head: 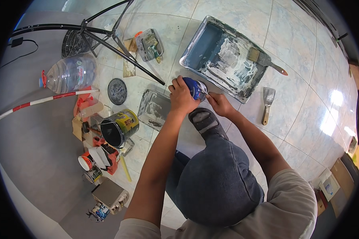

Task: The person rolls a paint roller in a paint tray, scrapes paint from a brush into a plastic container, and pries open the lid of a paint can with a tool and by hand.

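Observation:
My left hand (pixel 181 97) grips a blue can (pixel 192 86) from its left side, just above my sandalled foot. The can is tilted, with its pale end towards the right. My right hand (pixel 219 103) holds a thin tool, mostly hidden by the fingers, whose tip touches the rim at that pale end. Beyond the can lies a large paint tray (pixel 207 38) with white and dark paint residue. A flat paintbrush (pixel 261 59) rests across the tray's right edge. A putty knife (pixel 267 104) lies on the tiles to the right.
A smaller paint tray (pixel 152 109) lies left of the can, near an open paint bucket (pixel 119 127) on its side. A round lid (pixel 117 91), a large plastic water bottle (pixel 73 74) and a small tray (pixel 149 44) are farther left. A black metal stand (pixel 107 32) reaches over the floor.

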The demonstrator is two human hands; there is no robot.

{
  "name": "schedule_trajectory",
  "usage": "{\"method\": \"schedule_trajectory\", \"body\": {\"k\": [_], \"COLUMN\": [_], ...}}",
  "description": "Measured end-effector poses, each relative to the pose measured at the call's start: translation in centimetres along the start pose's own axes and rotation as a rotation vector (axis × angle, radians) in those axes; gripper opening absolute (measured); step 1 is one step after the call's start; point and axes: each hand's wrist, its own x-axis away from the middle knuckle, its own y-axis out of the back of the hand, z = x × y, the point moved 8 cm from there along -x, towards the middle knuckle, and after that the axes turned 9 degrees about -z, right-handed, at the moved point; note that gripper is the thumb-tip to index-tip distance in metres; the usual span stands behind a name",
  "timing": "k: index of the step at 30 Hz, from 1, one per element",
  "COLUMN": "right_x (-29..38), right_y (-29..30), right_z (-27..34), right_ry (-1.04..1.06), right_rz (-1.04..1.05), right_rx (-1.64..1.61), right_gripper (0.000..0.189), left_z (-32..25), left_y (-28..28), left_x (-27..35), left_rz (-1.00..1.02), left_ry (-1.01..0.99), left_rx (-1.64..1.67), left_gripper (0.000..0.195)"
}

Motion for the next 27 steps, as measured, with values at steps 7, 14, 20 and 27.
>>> {"method": "schedule_trajectory", "body": {"k": [7,14,20,27], "right_x": [-1.2,-3.0,-4.1,-5.1], "right_y": [1.2,2.3,4.1,4.7], "right_z": [0.4,2.2,5.9,7.2], "right_ry": [0.072,0.257,0.406,0.423], "right_rz": [0.115,0.293,0.288,0.503], "right_rx": [0.094,0.465,0.776,0.872], "right_gripper": [0.023,0.026,0.023,0.027], "left_z": [0.6,1.7,1.6,1.1], "left_y": [0.1,0.1,0.6,0.6], "left_x": [0.4,1.6,1.5,2.3], "left_rz": [0.004,-0.029,-0.023,0.001], "left_ry": [-0.004,-0.097,-0.129,-0.211], "left_rx": [0.006,0.092,0.128,0.093], "left_gripper": [0.114,0.115,0.113,0.112]}}
